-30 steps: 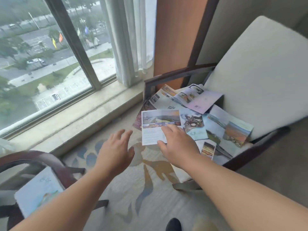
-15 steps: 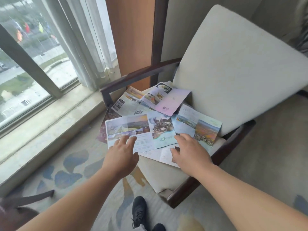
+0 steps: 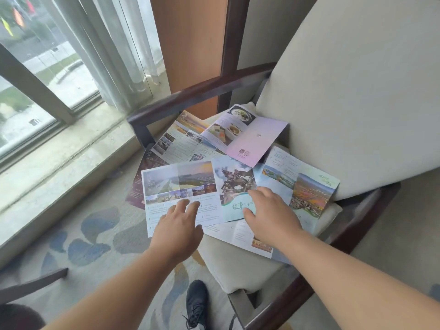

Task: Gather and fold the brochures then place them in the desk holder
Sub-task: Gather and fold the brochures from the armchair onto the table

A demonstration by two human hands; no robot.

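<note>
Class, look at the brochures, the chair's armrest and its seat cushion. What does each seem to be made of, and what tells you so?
Brochures: thin printed paper, probably lightly coated; they lie flat, creased, with a faint sheen.
Armrest: looks like dark stained, varnished wood; smooth, with soft highlights.
Seat cushion: padded, off-white matte covering, probably woven fabric; rounded soft edges, no gloss.

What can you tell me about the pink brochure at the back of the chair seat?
The pink brochure is glossy folded paper, lying part-open near the backrest of the chair. One panel is plain pink-lilac with a small code and stamp near its lower edge; the other panels show food photos, including a bowl. It rests on top of other brochures, overlapping a landscape one on its left, its right corner lifted slightly. Neither hand touches it.
</note>
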